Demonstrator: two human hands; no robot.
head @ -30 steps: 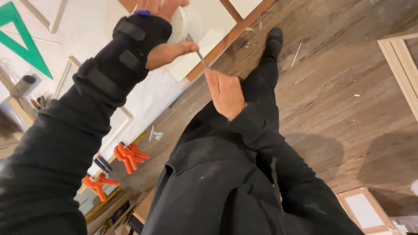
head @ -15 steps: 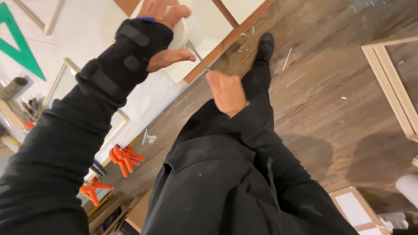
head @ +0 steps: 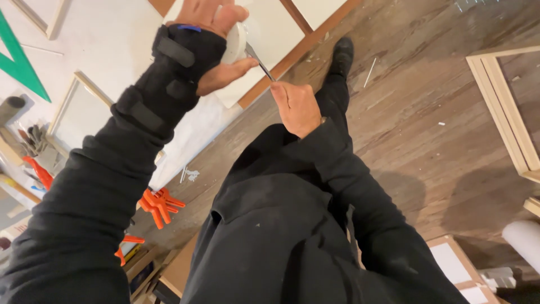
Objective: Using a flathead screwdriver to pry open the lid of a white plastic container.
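My left hand (head: 216,42), in a black wrist brace with straps, grips a white round tub (head: 236,42) held up at the top of the view. My right hand (head: 297,107) holds a thin metal blade (head: 260,61) whose tip reaches into or against the tub's rim. Both arms are in black sleeves. My black-clad legs and one black shoe (head: 341,53) stand on the wooden floor below.
A white panel with a wooden edge strip (head: 292,56) lies on the floor ahead. Orange clamps (head: 158,205) lie at the lower left. A wooden frame (head: 503,107) lies at the right, a green triangle (head: 19,62) at the far left, boxes at the bottom.
The view has shifted and both hands sit lower and larger in view. My right hand has moved up closer to the tub, with the blade still against it.
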